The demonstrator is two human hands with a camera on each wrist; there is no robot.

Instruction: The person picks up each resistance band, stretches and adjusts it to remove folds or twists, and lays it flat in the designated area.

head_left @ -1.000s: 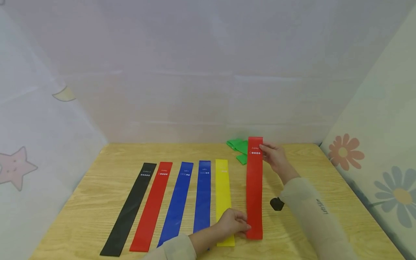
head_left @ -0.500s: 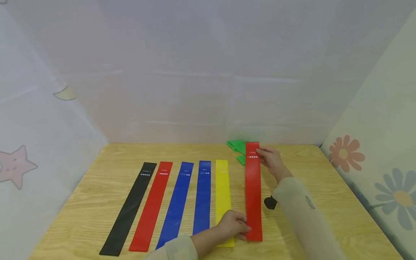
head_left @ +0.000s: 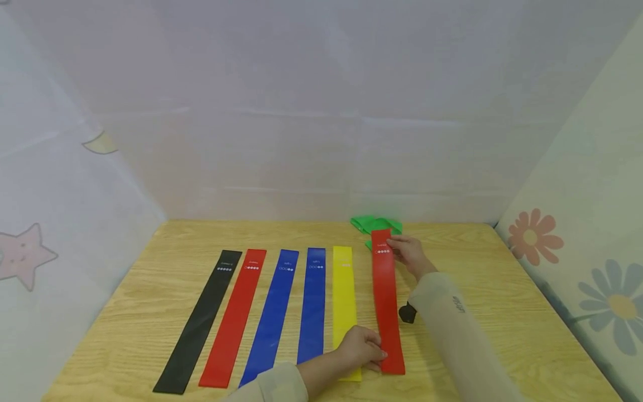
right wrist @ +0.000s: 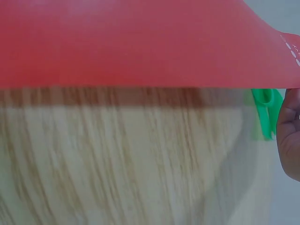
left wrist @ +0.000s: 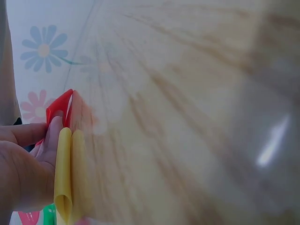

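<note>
On the wooden table (head_left: 502, 290), right of the yellow band (head_left: 344, 301), a red band (head_left: 387, 301) is pinched at each end by left hand (head_left: 359, 347) and right hand (head_left: 409, 255); bare tabletop lies rightward, curtained walls close.

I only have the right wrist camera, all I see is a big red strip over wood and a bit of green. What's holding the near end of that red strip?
Observer: The left hand pinches the near end of the red band against the table; the right hand holds the far end.
Operator: Anything lying next to it?
Observer: Yes, five flat bands in a row to its left; the nearest is the yellow band.
Operator: And the others?
Observer: Going left: two blue bands, another red one, then a black band.
Operator: The green thing?
Observer: A crumpled green band at the table's far edge, just behind the held band's far end.
</note>
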